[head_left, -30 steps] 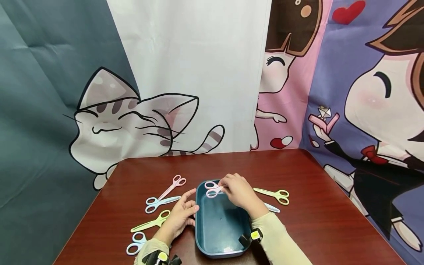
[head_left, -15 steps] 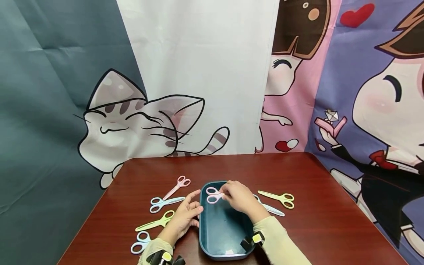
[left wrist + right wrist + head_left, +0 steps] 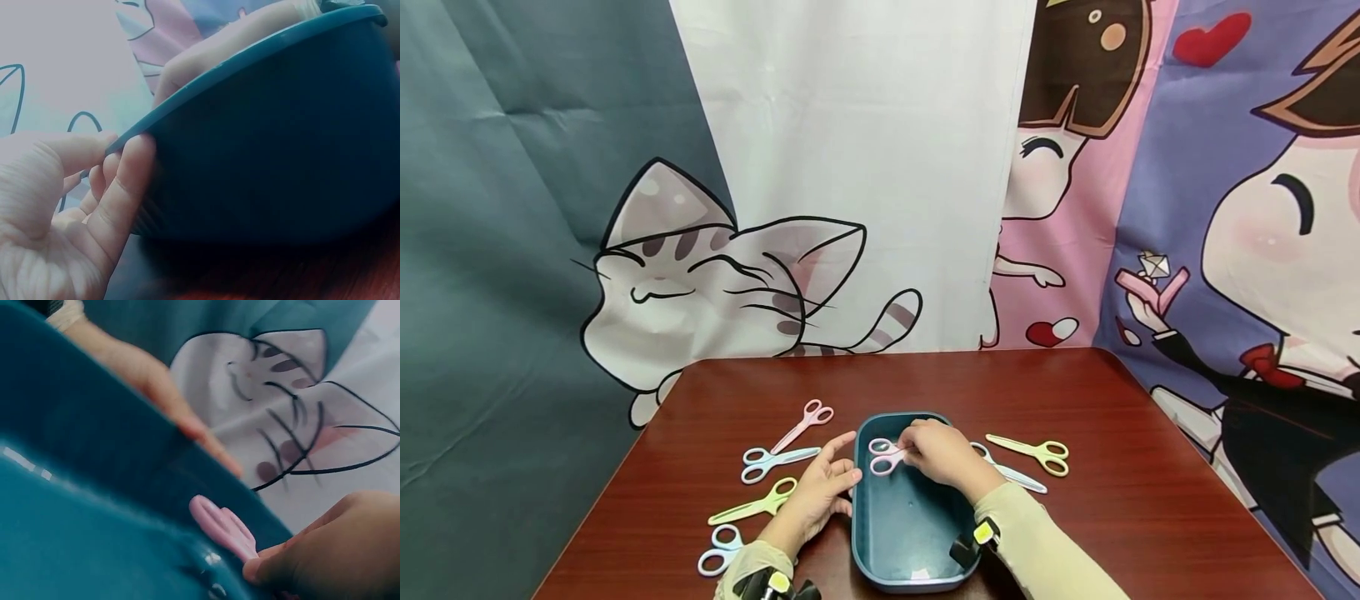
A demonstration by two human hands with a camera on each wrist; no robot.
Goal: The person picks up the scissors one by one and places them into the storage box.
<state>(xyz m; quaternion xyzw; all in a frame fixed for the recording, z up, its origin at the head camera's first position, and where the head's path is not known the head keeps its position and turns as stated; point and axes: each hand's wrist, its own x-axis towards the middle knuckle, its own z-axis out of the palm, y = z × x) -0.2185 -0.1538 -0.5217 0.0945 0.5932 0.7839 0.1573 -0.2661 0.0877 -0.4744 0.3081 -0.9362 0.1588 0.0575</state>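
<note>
My right hand (image 3: 942, 452) pinches a pair of pink scissors (image 3: 886, 457) at the far end of a dark teal tub (image 3: 910, 533). The looped handles point left, and the fingers hide the blades. In the right wrist view the pink handles (image 3: 222, 526) sit below the tub's rim, inside it. My left hand (image 3: 816, 492) rests against the outside of the tub's left wall, fingers fairly straight. The left wrist view shows this left hand (image 3: 69, 206) with its fingertips touching the wall near the rim.
Left of the tub lie pink scissors (image 3: 799, 427), blue scissors (image 3: 772, 461), green scissors (image 3: 758, 503) and more blue scissors (image 3: 721, 550) partly behind the sleeve. To the right are blue scissors (image 3: 1017, 476) and yellow-green scissors (image 3: 1037, 452). A printed curtain (image 3: 865, 125) hangs behind the table (image 3: 1150, 517).
My right hand has moved lower into the tub with the pink scissors. The left hand stays at the tub's side. The head view has shifted slightly.
</note>
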